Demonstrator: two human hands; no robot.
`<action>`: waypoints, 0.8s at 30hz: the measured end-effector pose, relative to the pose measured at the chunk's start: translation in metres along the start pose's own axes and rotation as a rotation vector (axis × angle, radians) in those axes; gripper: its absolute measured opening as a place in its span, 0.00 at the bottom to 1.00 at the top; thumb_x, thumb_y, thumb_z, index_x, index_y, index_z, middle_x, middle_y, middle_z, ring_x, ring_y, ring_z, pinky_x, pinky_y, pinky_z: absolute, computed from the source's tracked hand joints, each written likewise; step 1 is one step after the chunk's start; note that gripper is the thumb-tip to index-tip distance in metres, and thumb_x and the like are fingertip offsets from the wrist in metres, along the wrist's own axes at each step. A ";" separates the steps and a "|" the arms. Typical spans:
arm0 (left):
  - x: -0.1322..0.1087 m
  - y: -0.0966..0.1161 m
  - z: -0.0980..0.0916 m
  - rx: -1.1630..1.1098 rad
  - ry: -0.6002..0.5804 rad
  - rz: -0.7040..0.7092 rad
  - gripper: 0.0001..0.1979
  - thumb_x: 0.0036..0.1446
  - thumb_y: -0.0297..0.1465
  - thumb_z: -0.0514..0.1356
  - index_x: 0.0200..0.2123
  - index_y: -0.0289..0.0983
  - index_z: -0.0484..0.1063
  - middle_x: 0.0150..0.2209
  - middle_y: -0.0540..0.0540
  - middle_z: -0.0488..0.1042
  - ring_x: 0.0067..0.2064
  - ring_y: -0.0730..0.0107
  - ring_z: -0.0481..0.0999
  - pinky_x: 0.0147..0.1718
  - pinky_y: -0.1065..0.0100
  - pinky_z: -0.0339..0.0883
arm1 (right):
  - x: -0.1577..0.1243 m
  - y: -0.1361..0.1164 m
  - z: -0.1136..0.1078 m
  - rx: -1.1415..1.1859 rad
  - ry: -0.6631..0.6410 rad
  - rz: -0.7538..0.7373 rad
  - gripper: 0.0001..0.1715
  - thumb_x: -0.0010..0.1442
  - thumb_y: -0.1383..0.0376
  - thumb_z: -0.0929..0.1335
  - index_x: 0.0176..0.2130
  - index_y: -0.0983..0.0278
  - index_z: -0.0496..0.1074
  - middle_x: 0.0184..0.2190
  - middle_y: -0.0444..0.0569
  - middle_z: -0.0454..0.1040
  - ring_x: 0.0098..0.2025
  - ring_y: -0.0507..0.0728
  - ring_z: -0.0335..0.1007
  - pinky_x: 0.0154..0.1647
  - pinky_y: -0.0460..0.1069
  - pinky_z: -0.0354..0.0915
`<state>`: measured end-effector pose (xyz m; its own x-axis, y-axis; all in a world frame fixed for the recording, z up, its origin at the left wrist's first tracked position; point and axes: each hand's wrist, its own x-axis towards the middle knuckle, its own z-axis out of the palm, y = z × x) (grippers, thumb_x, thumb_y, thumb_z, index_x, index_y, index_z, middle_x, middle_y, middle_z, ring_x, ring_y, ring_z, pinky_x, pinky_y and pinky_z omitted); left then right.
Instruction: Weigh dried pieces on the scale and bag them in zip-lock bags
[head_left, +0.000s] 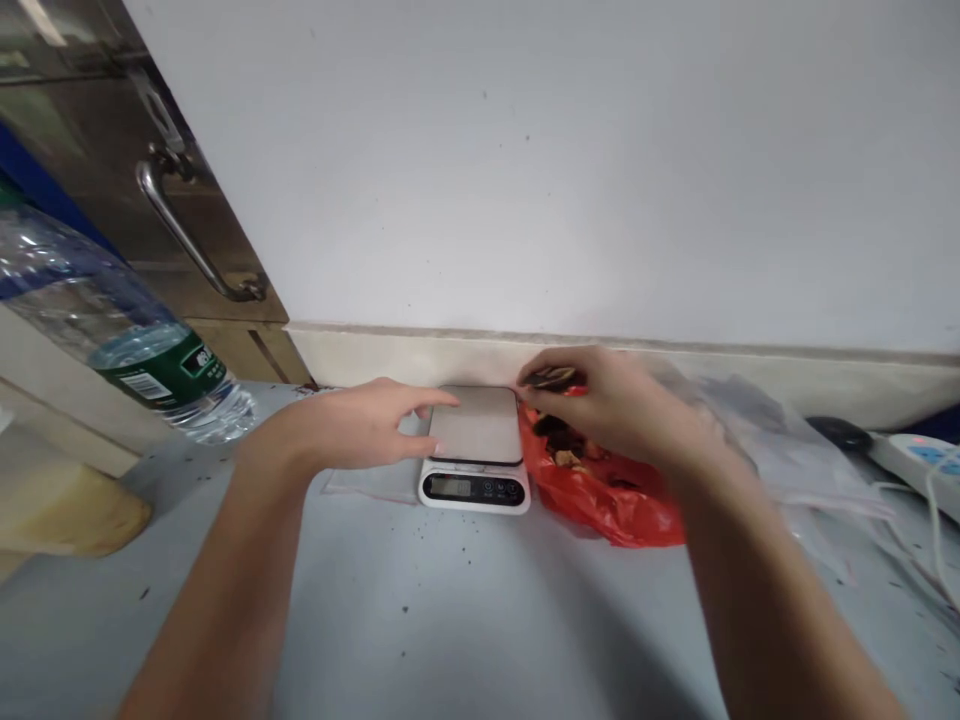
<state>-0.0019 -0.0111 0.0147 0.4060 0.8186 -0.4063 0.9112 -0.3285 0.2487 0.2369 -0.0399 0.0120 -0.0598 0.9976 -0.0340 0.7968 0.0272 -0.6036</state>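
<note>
Head view, red bag (600, 512), brown pieces (568, 459) inside

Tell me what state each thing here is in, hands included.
Scale: flat, display too small to read
Red bag: open, dried pieces inside
Right hand: pinching a dark piece
Left hand: open, thumb and fingers apart
Clear plastic: crumpled
Bottle: partly filled

Speckled white wall (570, 180), pale strip (435, 358) along its foot, metallic panel (90, 135) with bar handle (177, 232), grey surface (450, 630)
</note>
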 end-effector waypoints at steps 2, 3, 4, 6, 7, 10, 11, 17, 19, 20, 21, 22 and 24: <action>0.002 0.001 0.000 0.006 -0.016 -0.024 0.37 0.62 0.53 0.56 0.71 0.52 0.60 0.71 0.46 0.65 0.66 0.49 0.69 0.60 0.57 0.66 | 0.009 -0.009 0.020 -0.025 -0.008 -0.080 0.16 0.61 0.74 0.67 0.43 0.61 0.81 0.39 0.46 0.83 0.36 0.54 0.77 0.35 0.45 0.65; 0.004 0.001 0.000 0.014 -0.024 -0.046 0.37 0.62 0.53 0.56 0.72 0.51 0.59 0.70 0.44 0.66 0.66 0.49 0.71 0.60 0.57 0.66 | 0.013 -0.013 0.030 -0.087 -0.033 -0.101 0.18 0.60 0.75 0.66 0.44 0.62 0.81 0.40 0.49 0.83 0.38 0.55 0.77 0.36 0.45 0.65; 0.006 0.001 0.001 0.023 -0.034 -0.068 0.37 0.62 0.52 0.56 0.72 0.50 0.59 0.69 0.43 0.67 0.65 0.49 0.72 0.60 0.57 0.66 | 0.018 -0.015 0.040 -0.176 -0.044 -0.119 0.19 0.61 0.76 0.65 0.45 0.63 0.81 0.42 0.52 0.83 0.41 0.57 0.77 0.37 0.46 0.64; 0.009 0.001 0.002 0.037 -0.049 -0.100 0.37 0.62 0.50 0.56 0.72 0.48 0.59 0.68 0.41 0.69 0.64 0.49 0.73 0.60 0.56 0.66 | 0.025 -0.018 0.058 -0.324 -0.061 -0.122 0.21 0.63 0.75 0.64 0.47 0.64 0.81 0.47 0.57 0.81 0.46 0.60 0.77 0.39 0.48 0.64; 0.010 0.000 0.002 0.041 -0.054 -0.107 0.37 0.63 0.50 0.56 0.72 0.48 0.59 0.68 0.40 0.69 0.64 0.49 0.73 0.59 0.56 0.66 | 0.028 -0.018 0.064 -0.365 -0.069 -0.124 0.21 0.64 0.75 0.63 0.48 0.64 0.81 0.49 0.59 0.80 0.47 0.61 0.77 0.39 0.49 0.64; 0.015 0.003 0.005 0.047 -0.071 -0.109 0.36 0.64 0.49 0.57 0.72 0.47 0.58 0.69 0.40 0.67 0.64 0.50 0.73 0.59 0.57 0.67 | 0.029 -0.016 0.073 -0.366 -0.099 -0.140 0.17 0.64 0.71 0.65 0.47 0.63 0.81 0.48 0.58 0.81 0.48 0.62 0.78 0.39 0.49 0.64; 0.017 0.004 0.006 0.051 -0.075 -0.108 0.36 0.64 0.48 0.57 0.72 0.47 0.58 0.69 0.40 0.67 0.63 0.50 0.73 0.59 0.57 0.67 | 0.029 -0.014 0.071 -0.340 -0.098 -0.147 0.17 0.64 0.70 0.67 0.49 0.63 0.81 0.48 0.57 0.81 0.48 0.62 0.78 0.40 0.49 0.65; 0.027 0.014 0.013 0.045 -0.118 -0.016 0.27 0.64 0.37 0.60 0.66 0.46 0.67 0.61 0.43 0.76 0.56 0.53 0.78 0.53 0.59 0.71 | 0.010 -0.008 0.029 -0.089 -0.021 -0.070 0.24 0.60 0.68 0.71 0.56 0.59 0.77 0.47 0.52 0.83 0.47 0.59 0.78 0.40 0.47 0.67; 0.028 0.012 0.013 0.050 -0.099 -0.009 0.28 0.64 0.36 0.61 0.67 0.45 0.66 0.62 0.42 0.75 0.58 0.52 0.77 0.54 0.59 0.70 | 0.003 -0.006 0.010 -0.108 0.008 0.001 0.14 0.61 0.65 0.71 0.47 0.60 0.80 0.41 0.49 0.83 0.39 0.56 0.78 0.32 0.45 0.66; 0.027 0.011 0.012 0.054 -0.087 -0.022 0.30 0.64 0.38 0.61 0.68 0.45 0.65 0.64 0.40 0.73 0.59 0.51 0.76 0.55 0.58 0.69 | 0.000 -0.004 0.002 -0.162 -0.014 0.064 0.09 0.61 0.65 0.70 0.41 0.60 0.80 0.36 0.47 0.82 0.34 0.55 0.77 0.28 0.46 0.63; 0.026 0.009 0.011 0.054 -0.078 -0.042 0.31 0.65 0.39 0.61 0.70 0.46 0.63 0.65 0.40 0.71 0.61 0.50 0.75 0.55 0.58 0.69 | -0.002 -0.001 -0.003 -0.225 -0.049 0.120 0.06 0.60 0.66 0.70 0.36 0.60 0.79 0.31 0.46 0.81 0.30 0.54 0.74 0.25 0.46 0.61; 0.024 0.006 0.009 0.053 -0.070 -0.060 0.32 0.65 0.41 0.60 0.71 0.46 0.61 0.66 0.39 0.70 0.61 0.49 0.74 0.56 0.58 0.69 | -0.002 0.002 -0.007 -0.293 -0.105 0.175 0.06 0.59 0.68 0.69 0.32 0.61 0.78 0.27 0.45 0.78 0.27 0.53 0.72 0.23 0.46 0.58; 0.020 0.002 0.005 0.047 -0.058 -0.082 0.33 0.64 0.42 0.60 0.71 0.47 0.60 0.66 0.40 0.70 0.62 0.51 0.74 0.57 0.59 0.67 | 0.002 0.008 -0.006 -0.405 -0.228 0.256 0.07 0.57 0.72 0.69 0.29 0.62 0.76 0.25 0.45 0.76 0.26 0.53 0.70 0.23 0.46 0.56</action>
<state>0.0079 0.0020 0.0026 0.3321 0.8153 -0.4742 0.9432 -0.2843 0.1719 0.2468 -0.0376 0.0115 0.0734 0.9376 -0.3398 0.9687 -0.1481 -0.1993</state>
